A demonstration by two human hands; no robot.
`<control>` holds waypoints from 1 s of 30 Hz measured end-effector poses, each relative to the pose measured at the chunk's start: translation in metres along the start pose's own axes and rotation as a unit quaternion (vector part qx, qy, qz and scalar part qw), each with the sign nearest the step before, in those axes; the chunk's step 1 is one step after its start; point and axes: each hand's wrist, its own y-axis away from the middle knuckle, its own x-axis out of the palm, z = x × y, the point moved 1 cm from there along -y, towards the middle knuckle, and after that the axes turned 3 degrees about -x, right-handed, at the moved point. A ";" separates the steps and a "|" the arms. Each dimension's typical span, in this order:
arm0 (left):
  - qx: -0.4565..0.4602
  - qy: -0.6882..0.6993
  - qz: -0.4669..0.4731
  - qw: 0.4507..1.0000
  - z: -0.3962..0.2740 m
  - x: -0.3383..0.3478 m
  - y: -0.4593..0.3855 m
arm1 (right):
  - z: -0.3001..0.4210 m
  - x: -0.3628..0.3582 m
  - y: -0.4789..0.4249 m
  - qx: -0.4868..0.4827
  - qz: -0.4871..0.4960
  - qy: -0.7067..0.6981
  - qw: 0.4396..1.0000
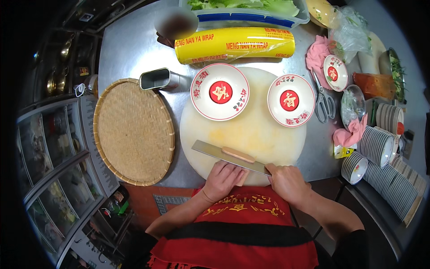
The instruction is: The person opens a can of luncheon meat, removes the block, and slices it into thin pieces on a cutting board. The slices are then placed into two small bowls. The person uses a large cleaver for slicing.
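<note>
My right hand (289, 183) grips the handle end of a cleaver (208, 149), its blade slanting across the near part of a round white cutting board (255, 139). My left hand (223, 178) presses with bent fingers on a piece of pale pinkish-brown food (243, 177), possibly sausage or luncheon meat, just on the near side of the blade. A longish slice of the same food (238, 154) lies against the far side of the blade. Two white dishes with red centres, a larger left dish (205, 104) and a smaller right dish (277, 112), rest on the board's far half.
Left of the board lies a round woven bamboo tray (132, 131), a metal container (158, 80) by its rim. Beyond are a yellow wrap roll (235, 45) and a lettuce tub (248, 20). Scissors (324, 104), a pink cloth (317, 55) and stacked plates (374, 146) are at right.
</note>
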 end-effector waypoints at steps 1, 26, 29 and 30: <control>0.000 0.002 0.002 1.000 0.000 0.000 0.001 | -0.002 -0.001 -0.002 -0.007 -0.009 0.002 1.000; -0.282 0.796 0.111 0.524 -0.008 -0.042 -0.042 | -0.002 -0.023 0.051 0.042 0.186 -0.643 0.742; -0.300 0.814 0.101 0.487 -0.005 -0.026 -0.037 | -0.006 -0.014 0.050 0.034 0.195 -0.677 0.709; -0.320 0.815 0.098 0.473 -0.004 -0.022 -0.037 | -0.007 -0.013 0.050 0.036 0.196 -0.687 0.698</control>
